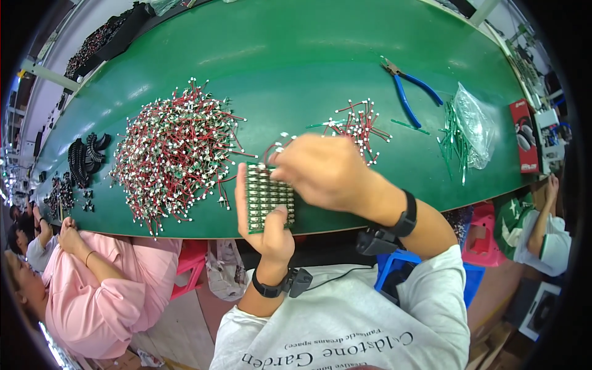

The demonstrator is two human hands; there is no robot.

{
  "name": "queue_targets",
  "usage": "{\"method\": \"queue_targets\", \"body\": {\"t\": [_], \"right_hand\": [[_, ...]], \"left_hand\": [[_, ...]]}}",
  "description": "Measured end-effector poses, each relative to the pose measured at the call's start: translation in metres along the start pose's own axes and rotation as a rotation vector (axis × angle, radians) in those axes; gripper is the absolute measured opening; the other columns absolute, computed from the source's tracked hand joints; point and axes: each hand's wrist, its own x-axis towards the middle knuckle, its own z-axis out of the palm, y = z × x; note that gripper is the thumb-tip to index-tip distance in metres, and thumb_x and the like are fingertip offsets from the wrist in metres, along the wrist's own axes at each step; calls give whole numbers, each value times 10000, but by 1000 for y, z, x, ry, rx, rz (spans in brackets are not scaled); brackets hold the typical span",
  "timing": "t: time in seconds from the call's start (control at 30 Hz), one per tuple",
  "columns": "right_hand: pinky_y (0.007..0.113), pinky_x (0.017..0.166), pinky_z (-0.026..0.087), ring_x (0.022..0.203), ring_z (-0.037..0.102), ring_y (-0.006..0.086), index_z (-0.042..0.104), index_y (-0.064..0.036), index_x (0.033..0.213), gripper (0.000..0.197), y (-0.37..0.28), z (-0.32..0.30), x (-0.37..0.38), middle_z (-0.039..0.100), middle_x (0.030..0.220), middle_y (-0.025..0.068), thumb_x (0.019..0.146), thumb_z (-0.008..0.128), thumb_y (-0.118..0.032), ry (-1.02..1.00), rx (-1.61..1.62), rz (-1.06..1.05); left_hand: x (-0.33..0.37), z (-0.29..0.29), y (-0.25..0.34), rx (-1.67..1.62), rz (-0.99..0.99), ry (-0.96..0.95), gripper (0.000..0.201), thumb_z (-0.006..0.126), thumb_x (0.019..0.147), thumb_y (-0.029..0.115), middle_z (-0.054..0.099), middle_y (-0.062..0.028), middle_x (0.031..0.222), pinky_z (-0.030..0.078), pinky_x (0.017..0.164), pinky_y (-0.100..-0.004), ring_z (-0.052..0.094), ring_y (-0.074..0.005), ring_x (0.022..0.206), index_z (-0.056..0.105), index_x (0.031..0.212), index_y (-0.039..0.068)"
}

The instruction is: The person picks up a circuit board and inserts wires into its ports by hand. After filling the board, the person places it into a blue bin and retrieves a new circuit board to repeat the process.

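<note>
My left hand (266,228) grips a small green circuit panel (266,196) dotted with rows of pale square parts, held at the near edge of the green table (296,55). My right hand (327,171) hovers over the panel's far right corner, fingers pinched on a red-wired part (275,148). A big heap of red and green wired parts (176,154) lies just left of the panel. A smaller heap (359,125) lies beyond my right hand.
Blue-handled pliers (408,92) and a clear bag of green wires (468,126) lie at the right. Black parts (86,157) sit at the far left. A person in pink (105,277) sits at my left, another person (546,234) at my right. A red box (525,135) stands at the table's right end.
</note>
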Motion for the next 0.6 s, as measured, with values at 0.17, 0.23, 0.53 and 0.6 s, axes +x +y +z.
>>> {"method": "queue_targets", "body": {"t": [0.17, 0.23, 0.53, 0.6], "right_hand": [[351, 587, 489, 690, 616, 256, 686, -62, 924, 181, 29, -41, -2, 620, 812, 85, 750, 731, -44, -128, -79, 185], [361, 629, 497, 738, 618, 254, 690, -81, 912, 171, 31, -39, -8, 612, 850, 78, 748, 735, -57, -310, -92, 268], [400, 690, 479, 764, 583, 297, 608, -17, 899, 136, 24, -23, -2, 582, 826, 109, 782, 678, -17, -331, 55, 233], [392, 674, 481, 756, 590, 298, 607, -17, 920, 143, 8, -24, 7, 587, 814, 116, 791, 669, -4, -283, 199, 301]], "left_hand": [[7, -8, -1, -229, -75, 144, 767, 430, 692, -53, 562, -205, 1211, 524, 916, -376, 620, -271, 1027, 330, 1452, -63], [10, -2, 1, -269, -71, 217, 502, 459, 734, -52, 605, -167, 1087, 576, 825, -397, 646, -255, 948, 490, 1235, -63], [9, -4, 3, -231, -88, 132, 763, 437, 712, -23, 533, -235, 1265, 490, 979, -409, 592, -296, 1105, 285, 1459, -59], [10, -5, 4, -230, -82, 140, 774, 438, 719, -17, 527, -239, 1274, 477, 998, -418, 582, -304, 1127, 262, 1472, -48]]}}
